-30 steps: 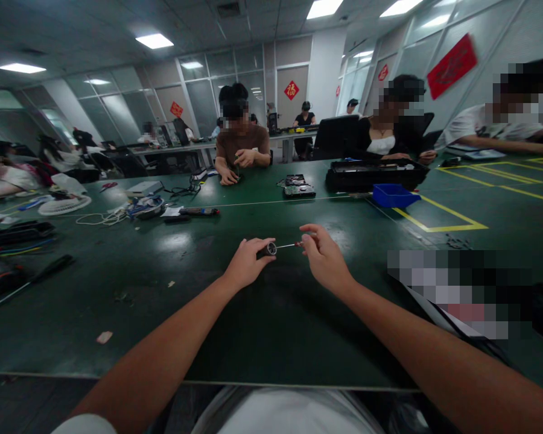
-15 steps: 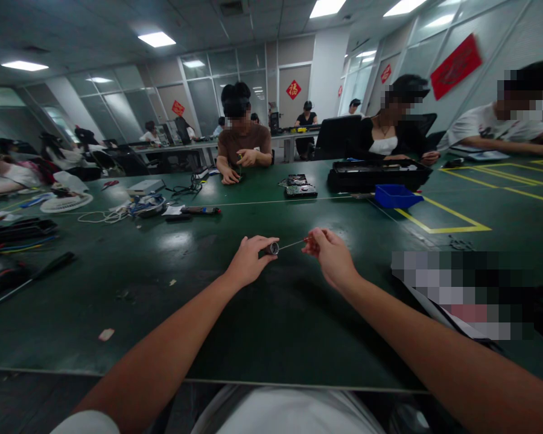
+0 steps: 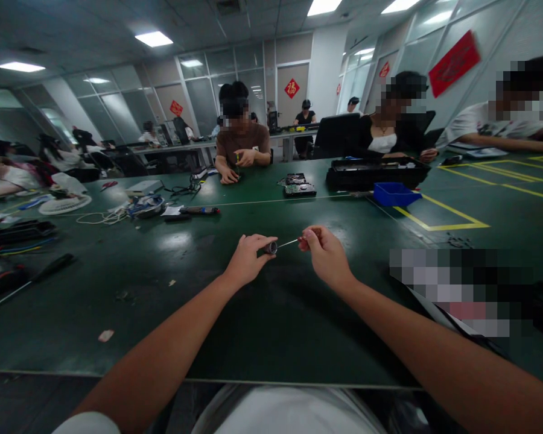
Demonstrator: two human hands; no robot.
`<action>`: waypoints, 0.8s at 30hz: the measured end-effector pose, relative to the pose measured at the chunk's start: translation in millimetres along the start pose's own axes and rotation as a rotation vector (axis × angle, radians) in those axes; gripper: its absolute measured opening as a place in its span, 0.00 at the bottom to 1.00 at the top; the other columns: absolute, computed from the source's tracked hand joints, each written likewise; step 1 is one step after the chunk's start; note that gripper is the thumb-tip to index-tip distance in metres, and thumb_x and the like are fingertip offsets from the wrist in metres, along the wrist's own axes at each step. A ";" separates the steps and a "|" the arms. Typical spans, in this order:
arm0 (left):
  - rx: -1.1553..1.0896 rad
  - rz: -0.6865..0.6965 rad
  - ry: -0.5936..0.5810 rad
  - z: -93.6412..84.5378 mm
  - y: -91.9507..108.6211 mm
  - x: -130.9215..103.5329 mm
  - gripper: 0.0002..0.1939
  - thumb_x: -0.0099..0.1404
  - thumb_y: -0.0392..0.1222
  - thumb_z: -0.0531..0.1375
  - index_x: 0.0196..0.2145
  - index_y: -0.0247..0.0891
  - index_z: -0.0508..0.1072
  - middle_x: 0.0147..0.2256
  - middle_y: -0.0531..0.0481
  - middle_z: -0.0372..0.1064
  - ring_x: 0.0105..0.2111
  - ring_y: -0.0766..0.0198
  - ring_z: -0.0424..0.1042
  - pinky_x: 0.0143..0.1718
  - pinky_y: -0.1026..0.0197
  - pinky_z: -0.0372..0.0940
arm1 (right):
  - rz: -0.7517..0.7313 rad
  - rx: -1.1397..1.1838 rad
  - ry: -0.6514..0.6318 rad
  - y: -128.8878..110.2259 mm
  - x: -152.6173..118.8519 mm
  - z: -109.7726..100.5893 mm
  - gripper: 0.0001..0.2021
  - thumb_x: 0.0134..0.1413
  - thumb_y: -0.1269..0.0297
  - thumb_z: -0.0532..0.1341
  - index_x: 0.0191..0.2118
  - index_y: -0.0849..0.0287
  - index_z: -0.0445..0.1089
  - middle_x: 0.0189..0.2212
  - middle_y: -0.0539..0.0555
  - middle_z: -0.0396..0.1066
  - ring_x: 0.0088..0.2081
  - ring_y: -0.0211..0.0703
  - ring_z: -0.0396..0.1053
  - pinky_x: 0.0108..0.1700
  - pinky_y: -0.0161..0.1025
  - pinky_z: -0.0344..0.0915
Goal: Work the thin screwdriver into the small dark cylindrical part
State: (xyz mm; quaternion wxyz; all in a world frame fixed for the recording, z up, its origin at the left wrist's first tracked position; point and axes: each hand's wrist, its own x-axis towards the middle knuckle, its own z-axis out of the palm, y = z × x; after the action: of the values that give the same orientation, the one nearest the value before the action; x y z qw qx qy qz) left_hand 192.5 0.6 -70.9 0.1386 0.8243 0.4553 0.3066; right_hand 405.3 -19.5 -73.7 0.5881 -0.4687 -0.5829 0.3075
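Currently: small metal cylinder, likely light, rigid and slick, pinched in your left hand over the green surface; your right hand, at 3 o'clock, grips the thin screwdriver; hold the barrel.

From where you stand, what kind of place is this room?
Probably a shared electronics workshop in an office: a long dark green work table marked with yellow tape, an opened circuit-board device, a blue plastic parts bin, and other people seated working.
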 end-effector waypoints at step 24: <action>0.009 -0.025 0.014 0.5 -1.0 1.1 0.21 0.64 0.38 0.66 0.55 0.46 0.74 0.52 0.46 0.74 0.54 0.53 0.70 0.64 0.37 0.48 | -0.056 0.035 -0.008 -5.9 -3.9 -1.1 0.12 0.64 0.52 0.56 0.39 0.54 0.67 0.31 0.52 0.74 0.32 0.44 0.73 0.37 0.44 0.69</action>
State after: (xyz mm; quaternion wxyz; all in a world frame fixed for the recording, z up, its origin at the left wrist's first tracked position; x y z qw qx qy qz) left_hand 192.6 2.1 -71.4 0.1357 0.8171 0.4677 0.3087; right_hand 404.8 -25.4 -69.7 0.6023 -0.4408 -0.5925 0.3031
